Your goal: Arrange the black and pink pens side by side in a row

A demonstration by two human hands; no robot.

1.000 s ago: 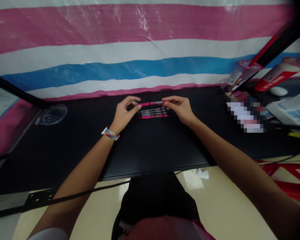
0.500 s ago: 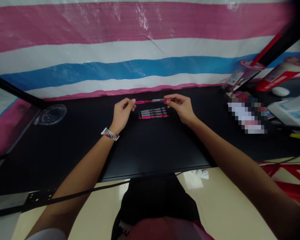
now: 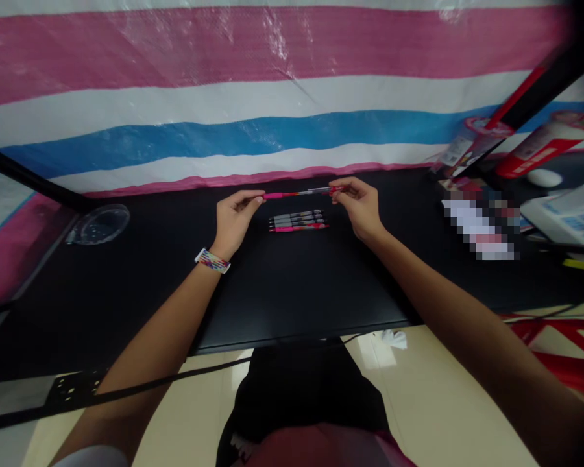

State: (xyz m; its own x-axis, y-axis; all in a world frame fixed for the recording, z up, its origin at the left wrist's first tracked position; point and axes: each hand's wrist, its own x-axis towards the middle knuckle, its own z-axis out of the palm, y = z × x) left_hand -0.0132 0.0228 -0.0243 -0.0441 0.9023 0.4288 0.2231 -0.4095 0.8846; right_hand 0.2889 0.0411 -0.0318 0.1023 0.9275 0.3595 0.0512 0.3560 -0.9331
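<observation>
A pen with a pink grip and clear barrel (image 3: 292, 193) is stretched level between my two hands, just above the desk. My left hand (image 3: 236, 217) pinches its pink end between thumb and fingers. At the other end, my right hand (image 3: 360, 204) is closed on the red part. Nearer to me, a row of several pens (image 3: 296, 218) lies side by side on the black desk (image 3: 292, 285); most have grey grips, and the closest is a pink and red pen (image 3: 299, 227).
A clear plastic lid (image 3: 100, 224) lies at the left. On the right stand a cup with a red straw (image 3: 477, 143) and a red and white cup (image 3: 545, 146), near a white rounded object (image 3: 545, 178). A striped sheet (image 3: 272, 136) hangs behind the desk.
My right hand has shifted slightly right and my left hand slightly left. The held pen has turned a little, its pink grip now showing a plain side. The row of pens has stayed put.
</observation>
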